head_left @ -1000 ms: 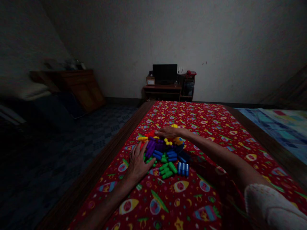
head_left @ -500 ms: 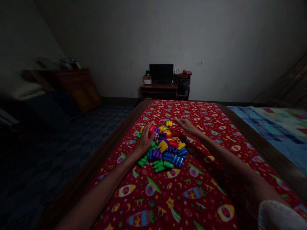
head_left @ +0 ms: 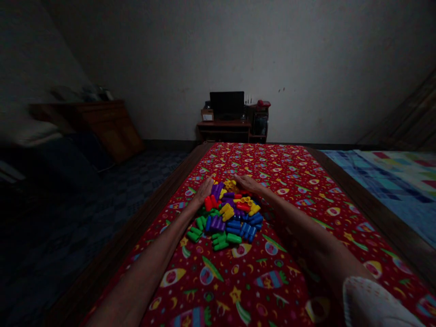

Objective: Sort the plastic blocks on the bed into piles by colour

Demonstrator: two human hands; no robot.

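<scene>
Left hand [head_left: 204,191] and right hand [head_left: 249,184] now nearer each other behind block pile [head_left: 229,221], fingers [head_left: 208,183] together, on red cloth [head_left: 293,170].

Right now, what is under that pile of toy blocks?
A red patterned cloth lies under the blocks, showing all around the pile. The part directly beneath, and whatever the cloth covers, is hidden.

Nothing written can be read here: no word, number, brand or sign. The red cloth [head_left: 289,181] on the table carries only printed pictures, such as rockets, stars and planets, with no legible letters among them. The small box [head_left: 205,115] beside the dark monitor [head_left: 226,103] on the far desk shows a pale patch, too small and dim to make out. The coloured blocks [head_left: 228,218] show plain plastic, with no marks that can be read.
</scene>
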